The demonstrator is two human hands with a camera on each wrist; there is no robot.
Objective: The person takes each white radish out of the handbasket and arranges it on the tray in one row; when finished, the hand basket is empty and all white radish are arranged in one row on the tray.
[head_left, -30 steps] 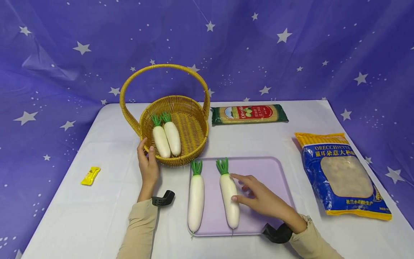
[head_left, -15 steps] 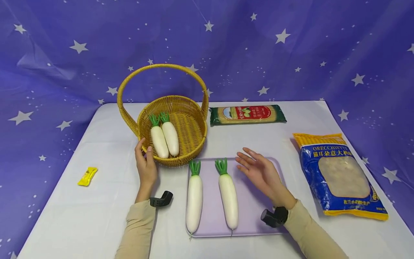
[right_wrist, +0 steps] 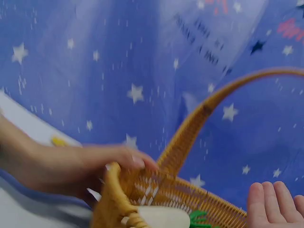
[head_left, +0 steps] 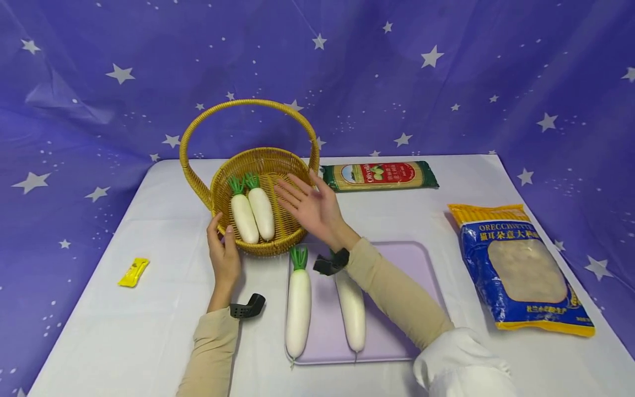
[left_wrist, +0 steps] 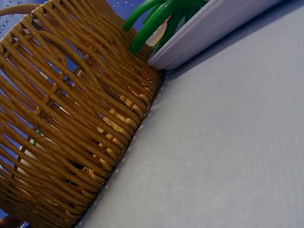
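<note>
The wicker basket point(head_left: 270, 248) stands at the back left with two white radishes point(head_left: 261, 212) lying side by side in it. My left hand point(head_left: 224, 259) rests against its left front side, with thumb and fingers at the rim. My right hand point(head_left: 315, 209) is open, palm up and fingers extended, over the right part of the basket, holding nothing. In the right wrist view its fingers point(right_wrist: 273, 204) show at the lower right, beside the basket. On the lilac tray point(head_left: 397, 353) lie two more white radishes; the left one point(head_left: 299, 314) shows whole, the right one point(head_left: 352, 314) has its top hidden behind my right wrist.
A spaghetti pack point(head_left: 379, 175) lies at the back, right of the basket. A blue and yellow orecchiette bag point(head_left: 526, 270) lies on the right side. A small yellow packet point(head_left: 134, 272) is at the left. The basket's tall handle point(head_left: 250, 102) arches above it.
My right hand has left the right radish on the tray, turned palm up and moved up and left over the basket. My left hand has stayed at the basket's rim.
</note>
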